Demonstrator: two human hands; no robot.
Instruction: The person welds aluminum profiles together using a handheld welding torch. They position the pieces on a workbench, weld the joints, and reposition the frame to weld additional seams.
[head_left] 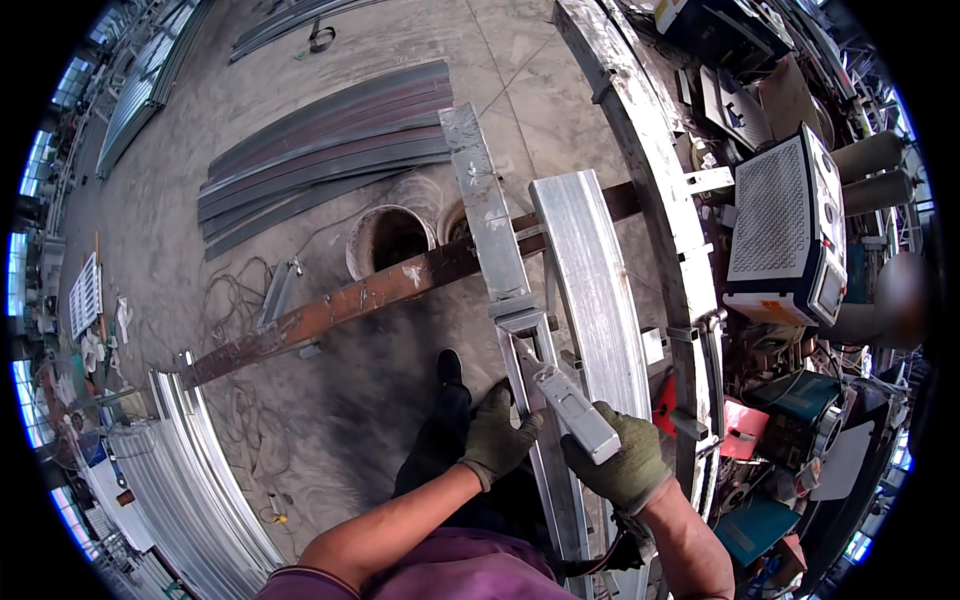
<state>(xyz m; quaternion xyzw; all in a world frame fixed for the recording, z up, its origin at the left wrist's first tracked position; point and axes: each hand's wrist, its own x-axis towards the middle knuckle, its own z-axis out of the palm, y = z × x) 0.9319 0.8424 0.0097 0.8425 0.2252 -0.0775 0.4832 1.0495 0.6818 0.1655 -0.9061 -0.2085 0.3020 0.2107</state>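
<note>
My right hand (625, 460), in a green work glove, is closed around a light grey box-shaped handheld tool (575, 410). The tool's narrow nose points up and left, toward the inside of a metal channel (560, 500). At the channel's left edge is my left hand (497, 440), also gloved. Its thumb lies against the metal and the fingers appear to curl around the edge, partly hidden. Beyond the channel's far end, a grey metal bar (485, 210) continues the line away from me. A wide silvery metal profile (595, 290) lies alongside on the right.
A rusty beam (400, 285) crosses under the workpieces; a long steel rail (665, 190) runs along the right. Behind the beam stand a bucket (365, 250) and stacked grey strips (330, 140). A white-and-blue machine (775, 220) stands at right, long profiles (190, 480) at lower left.
</note>
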